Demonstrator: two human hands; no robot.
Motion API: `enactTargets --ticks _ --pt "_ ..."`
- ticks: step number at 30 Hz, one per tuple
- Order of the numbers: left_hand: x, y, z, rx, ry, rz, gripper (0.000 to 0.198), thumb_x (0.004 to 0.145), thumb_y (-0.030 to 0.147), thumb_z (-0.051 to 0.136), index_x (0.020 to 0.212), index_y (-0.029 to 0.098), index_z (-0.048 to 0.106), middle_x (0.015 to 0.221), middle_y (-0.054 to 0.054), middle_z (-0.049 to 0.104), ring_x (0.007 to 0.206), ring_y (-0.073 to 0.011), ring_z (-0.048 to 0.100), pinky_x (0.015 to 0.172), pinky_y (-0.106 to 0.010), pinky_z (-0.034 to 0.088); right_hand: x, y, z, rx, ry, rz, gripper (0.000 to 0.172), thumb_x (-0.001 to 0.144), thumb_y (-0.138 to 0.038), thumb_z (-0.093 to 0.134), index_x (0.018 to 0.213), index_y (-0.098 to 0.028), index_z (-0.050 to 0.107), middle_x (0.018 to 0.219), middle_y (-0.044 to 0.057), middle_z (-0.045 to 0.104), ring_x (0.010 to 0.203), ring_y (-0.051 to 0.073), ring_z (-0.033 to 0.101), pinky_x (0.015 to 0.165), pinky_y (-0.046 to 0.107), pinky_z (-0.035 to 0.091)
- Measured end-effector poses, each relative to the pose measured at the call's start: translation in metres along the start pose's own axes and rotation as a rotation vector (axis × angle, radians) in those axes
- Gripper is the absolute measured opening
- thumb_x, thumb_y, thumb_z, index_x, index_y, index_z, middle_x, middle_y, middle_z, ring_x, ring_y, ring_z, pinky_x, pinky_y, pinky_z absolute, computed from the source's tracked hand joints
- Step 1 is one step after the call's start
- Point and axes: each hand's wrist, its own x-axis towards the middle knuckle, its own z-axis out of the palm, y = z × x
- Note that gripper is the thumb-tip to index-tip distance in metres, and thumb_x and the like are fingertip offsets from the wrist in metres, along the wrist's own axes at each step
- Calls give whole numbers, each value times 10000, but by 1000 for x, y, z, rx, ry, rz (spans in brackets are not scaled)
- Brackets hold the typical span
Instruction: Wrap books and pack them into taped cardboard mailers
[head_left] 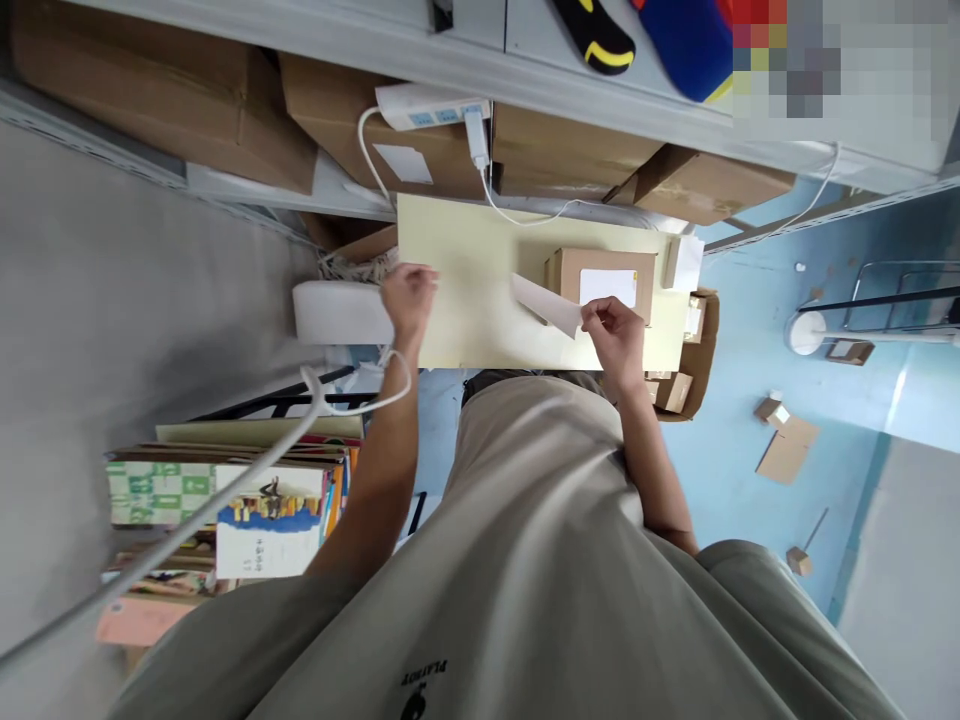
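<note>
My right hand (613, 335) pinches one end of a pale paper strip (546, 304), which slants up to the left over the pale yellow tabletop (465, 325). Just behind this hand stands a closed cardboard box (571, 262) with a white label (609, 285) on it. My left hand (410, 295) is raised over the table's left edge, its fingers curled together; whether something small is between them is too blurred to tell. A white block-shaped item (683, 263) lies at the table's right end.
Boxes and a white power strip (427, 107) with a plugged-in cable line the shelf (337, 50) behind the table. A white bin (341, 313) and stacked books (270, 520) are at left. An open carton (699, 350) holding small boxes is at right.
</note>
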Motion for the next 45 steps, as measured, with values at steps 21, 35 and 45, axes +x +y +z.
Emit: enactTargets --ticks 21,35,45 --pt "-164 135 140 -557 -253 -268 316 820 472 838 911 237 648 782 22 704 815 -183 759 806 -326 681 -3 59 -59 -343 -361 -344 148 1099 -279 716 1089 -271 864 1130 80 819 907 227 757 871 382 639" --pt "-200 147 154 -222 -484 -22 316 781 518 867 838 244 721 864 -49 783 849 -233 755 851 -356 650 72 107 -143 -111 -198 -197 248 1097 -463 737 1039 -266 877 1073 60 791 801 193 671 850 405 620" --pt "-202 155 168 -168 -470 42 265 818 481 849 844 251 719 900 -57 801 905 -258 799 973 -402 684 80 131 -161 -170 -374 -202 133 1025 -277 662 987 -243 785 1098 63 791 806 176 683 837 378 593"
